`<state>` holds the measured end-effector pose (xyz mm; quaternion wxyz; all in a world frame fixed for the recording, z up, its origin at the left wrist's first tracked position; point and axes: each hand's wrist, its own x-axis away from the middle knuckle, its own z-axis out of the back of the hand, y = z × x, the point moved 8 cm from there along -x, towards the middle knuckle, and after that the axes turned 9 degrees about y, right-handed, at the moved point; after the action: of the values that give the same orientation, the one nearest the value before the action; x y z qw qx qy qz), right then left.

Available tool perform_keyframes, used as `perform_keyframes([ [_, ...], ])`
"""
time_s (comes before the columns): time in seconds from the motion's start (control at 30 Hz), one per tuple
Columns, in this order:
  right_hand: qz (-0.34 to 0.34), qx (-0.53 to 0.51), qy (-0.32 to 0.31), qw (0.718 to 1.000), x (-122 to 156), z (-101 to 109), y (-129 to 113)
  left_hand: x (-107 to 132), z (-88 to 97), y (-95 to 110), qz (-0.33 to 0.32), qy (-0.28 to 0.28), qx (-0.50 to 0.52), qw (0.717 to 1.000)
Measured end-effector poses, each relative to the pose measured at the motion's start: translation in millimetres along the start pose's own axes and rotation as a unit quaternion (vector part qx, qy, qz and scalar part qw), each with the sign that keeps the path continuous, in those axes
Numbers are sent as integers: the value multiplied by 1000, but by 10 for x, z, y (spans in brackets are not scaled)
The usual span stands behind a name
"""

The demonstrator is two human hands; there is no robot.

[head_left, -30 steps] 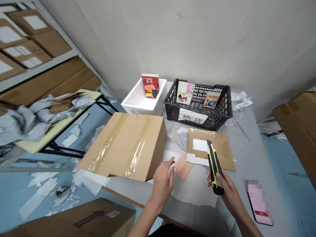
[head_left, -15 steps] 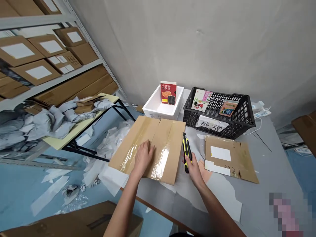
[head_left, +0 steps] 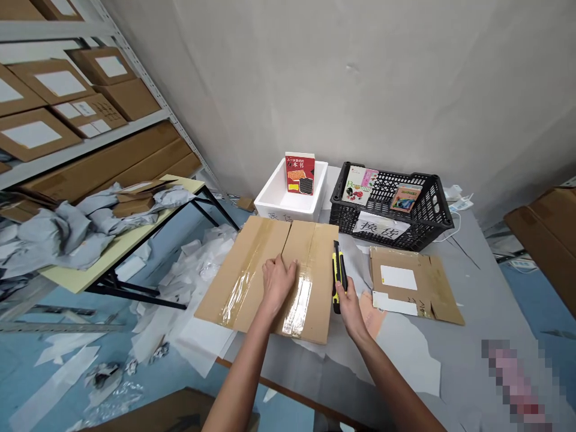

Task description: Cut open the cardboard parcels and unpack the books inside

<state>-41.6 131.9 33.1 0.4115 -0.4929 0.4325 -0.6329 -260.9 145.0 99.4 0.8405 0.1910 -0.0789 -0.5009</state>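
A flattened brown cardboard package (head_left: 252, 258) with strips of clear tape lies at the front edge of the grey table. My left hand (head_left: 278, 279) is on its middle seam, fingers curled over the edge of the cardboard flap (head_left: 310, 240); the fingertips are partly hidden in the slit. Just to the right of the package, my right hand (head_left: 351, 303) is closed around a yellow and black utility knife (head_left: 338, 276), its tip pointing away from me. Whether the blade is out I cannot make out.
Behind stand a white foam box (head_left: 265, 201) with a red book (head_left: 300, 174) and a black crate (head_left: 387, 225) holding two books. Opened cardboard (head_left: 418, 288) lies at right. A side table (head_left: 103, 264) carries grey parcels; torn paper litters the floor.
My left hand has slid right and forward on the package, and its fingers have curled in at the seam. The right hand still holds the utility knife. The view has shifted slightly.
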Motion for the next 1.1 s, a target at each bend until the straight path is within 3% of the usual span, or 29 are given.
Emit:
perform_keyframes([
  [0.27,1,-34,23,999,384,76,-24,62,-80,7,57,56,44,996],
  [0.37,9,-45,45,998,521,126,-5,79,-109,53,65,38,55,996],
  [0.47,1,-53,66,996,649,189,6,110,-103,169,34,9,87,996],
  [0.67,3,-75,69,995,1123,408,-201,332,297,480,-27,60,132,989],
  [0.8,-32,-86,80,993,1514,634,-65,528,449,812,-129,84,148,977],
  [0.9,-52,-94,70,992,1666,718,208,655,241,1030,-210,62,138,966],
  [1.0,-74,-111,40,990,1675,771,459,794,-144,1235,-272,21,112,956],
  [1.1,-93,-158,-18,983,1653,952,529,954,-496,1463,-319,-21,71,945],
])
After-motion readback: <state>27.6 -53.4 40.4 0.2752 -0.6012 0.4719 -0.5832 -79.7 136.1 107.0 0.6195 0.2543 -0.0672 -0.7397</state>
